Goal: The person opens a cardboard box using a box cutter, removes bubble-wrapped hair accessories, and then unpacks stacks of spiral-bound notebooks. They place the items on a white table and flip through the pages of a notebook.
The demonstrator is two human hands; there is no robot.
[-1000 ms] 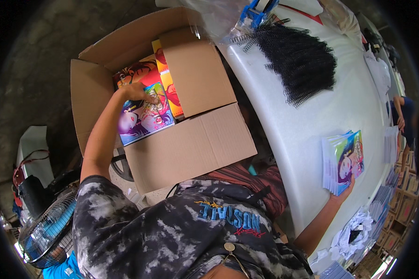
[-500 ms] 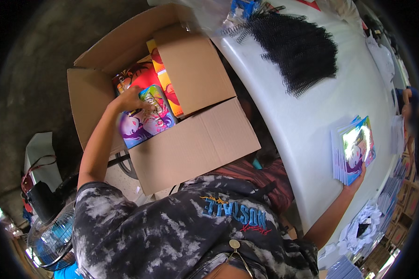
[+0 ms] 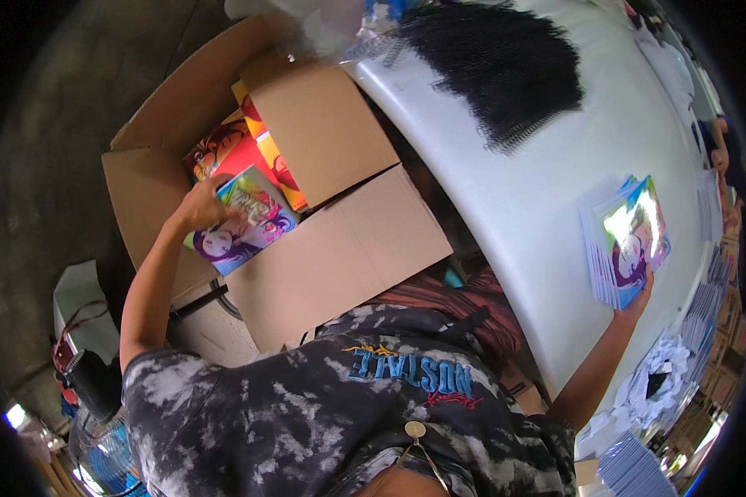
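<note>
"Head view's up. Which step, quick?"

"From my end: left hand (image 3: 205, 207) on the bright books (image 3: 265, 219) in the open box (image 3: 331, 253). I'd tag it as handling books there, while the right hand (image 3: 636, 291) minds a staggered stack (image 3: 634, 224) over the table (image 3: 543, 211). Can't tell if that one rests."

"Fingers?"

"Left: thumb over the cover, fingers bent at the edge, looks like a pinch on the books; tips partly hidden. Right: thumb on the top cover, pinching the stack's near end, fingers underneath hidden."

"Next move?"

"My guess: calls for squaring the books inside the box, clear of the flap, and a firm right grip against sliding. Black coils (image 3: 501, 70) untouched."
</note>
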